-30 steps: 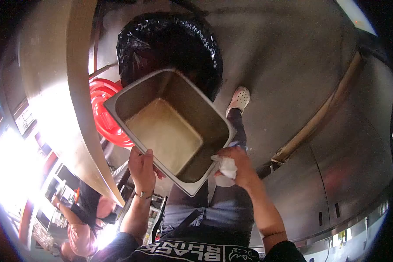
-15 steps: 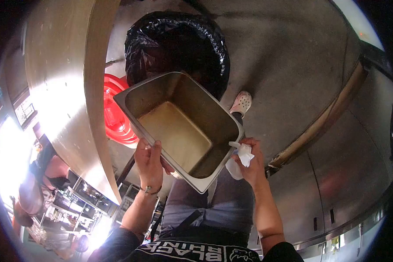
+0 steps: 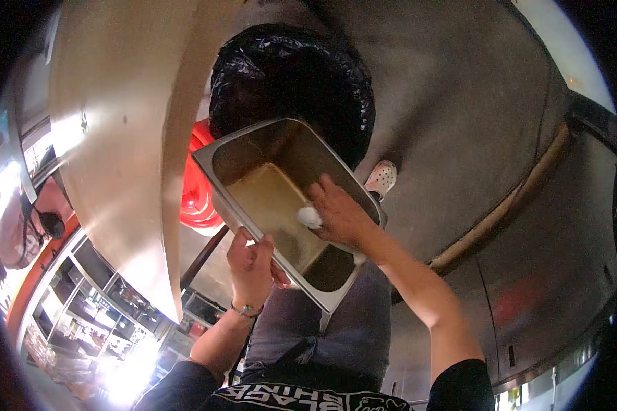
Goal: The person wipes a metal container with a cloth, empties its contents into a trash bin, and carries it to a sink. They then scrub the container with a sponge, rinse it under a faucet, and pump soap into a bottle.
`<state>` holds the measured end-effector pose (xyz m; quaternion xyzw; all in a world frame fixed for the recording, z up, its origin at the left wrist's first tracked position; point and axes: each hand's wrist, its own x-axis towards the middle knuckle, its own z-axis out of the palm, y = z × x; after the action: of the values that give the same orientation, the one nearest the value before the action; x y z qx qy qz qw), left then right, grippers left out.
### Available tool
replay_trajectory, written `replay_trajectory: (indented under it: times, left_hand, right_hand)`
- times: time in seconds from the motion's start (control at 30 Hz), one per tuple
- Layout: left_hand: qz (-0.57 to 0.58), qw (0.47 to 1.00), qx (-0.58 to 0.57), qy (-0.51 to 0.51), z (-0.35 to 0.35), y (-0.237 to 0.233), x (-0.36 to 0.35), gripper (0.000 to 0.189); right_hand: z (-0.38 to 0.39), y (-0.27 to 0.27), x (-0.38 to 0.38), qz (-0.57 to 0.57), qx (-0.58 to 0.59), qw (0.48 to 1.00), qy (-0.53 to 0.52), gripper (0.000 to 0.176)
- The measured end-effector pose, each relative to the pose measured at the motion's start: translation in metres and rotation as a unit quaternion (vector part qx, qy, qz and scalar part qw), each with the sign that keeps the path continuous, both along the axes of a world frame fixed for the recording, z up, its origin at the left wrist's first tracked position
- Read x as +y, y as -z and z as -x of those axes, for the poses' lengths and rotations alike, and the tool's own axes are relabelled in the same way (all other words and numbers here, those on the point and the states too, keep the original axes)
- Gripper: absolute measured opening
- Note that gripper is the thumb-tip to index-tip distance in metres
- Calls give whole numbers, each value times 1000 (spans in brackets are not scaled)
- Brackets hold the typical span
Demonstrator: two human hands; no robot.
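Note:
A deep rectangular metal food pan [image 3: 264, 198] is held up in front of my legs, its opening facing me. My left hand [image 3: 251, 259] grips its near left rim, thumb on top and fingers beneath. Inside the pan, my right hand [image 3: 339, 214] holds a crumpled white paper towel [image 3: 309, 218] over the bottom. Part of the towel is covered by the fingers. Whether it presses on the metal is hard to tell.
Beyond the pan stands a bin lined with a black bag [image 3: 291, 75]. A red lidded bucket [image 3: 197, 185] is beside it, partly behind a metal counter [image 3: 116, 103]. Metal cabinets [image 3: 528, 267] line the right side. A light clog [image 3: 382, 177] shows on the floor.
My right hand has left the pan's right rim and reached inside with the paper towel. My left hand keeps its hold on the rim. The view has shifted slightly.

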<state>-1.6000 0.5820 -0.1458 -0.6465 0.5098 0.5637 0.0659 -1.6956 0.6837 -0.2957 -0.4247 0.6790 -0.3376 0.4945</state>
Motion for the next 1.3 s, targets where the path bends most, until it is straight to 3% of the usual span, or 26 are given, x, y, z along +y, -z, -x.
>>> replay_trajectory:
  times: [0.13, 0.2, 0.23, 0.33, 0.4, 0.5, 0.63, 0.7, 0.73, 0.8, 0.93, 1.0, 1.23, 1.3]
  left_hand:
    - [-14, 999, 22, -28, -6, -2, 4, 15]
    - [-13, 999, 18, -35, -8, -2, 5, 14]
    - [-13, 999, 20, -39, -8, -3, 6, 14]
    - [-34, 997, 34, -53, -12, -2, 9, 13]
    - [-38, 997, 39, -59, -10, 0, 11, 13]
    - [-32, 997, 43, -47, -6, 0, 11, 14]
    - [-56, 995, 62, -53, 3, 3, 15, 15]
    - [-54, 996, 52, -48, 4, 2, 15, 15]
    - [-53, 996, 51, -49, 6, 1, 15, 15]
    - [-55, 996, 47, -50, 9, -1, 14, 14]
    - [-54, 995, 54, -66, 9, -3, 15, 13]
    - [-43, 996, 50, -55, 8, -4, 14, 13]
    - [-22, 996, 23, -87, 4, -4, 3, 12]
    - [-18, 996, 18, -87, 3, -5, 0, 11]
  right_hand:
    - [-15, 42, -46, 105, 71, 992, -26, 39]
    - [-3, 40, -61, 201, 221, 951, -78, 25]
    - [-9, 44, -63, 201, 222, 950, -82, 25]
    - [-34, 56, -69, 149, 181, 970, -57, 28]
    - [-44, 51, -74, -42, 38, 998, -25, 34]
    - [-54, 54, -74, 11, -26, 998, -60, 31]
    - [-71, 106, -75, 110, -14, 983, -149, 34]
    - [-68, 111, -82, 191, 117, 961, -163, 32]
    - [-68, 112, -83, 191, 115, 961, -164, 32]
    - [-53, 88, -91, 143, 273, 909, -280, 31]
    - [-57, 89, -94, 144, 331, 901, -239, 30]
    - [-50, 81, -102, 18, 368, 882, -293, 29]
    - [5, 55, -92, 34, 415, 902, -116, 26]
    - [32, 43, -96, -33, 386, 920, -49, 24]
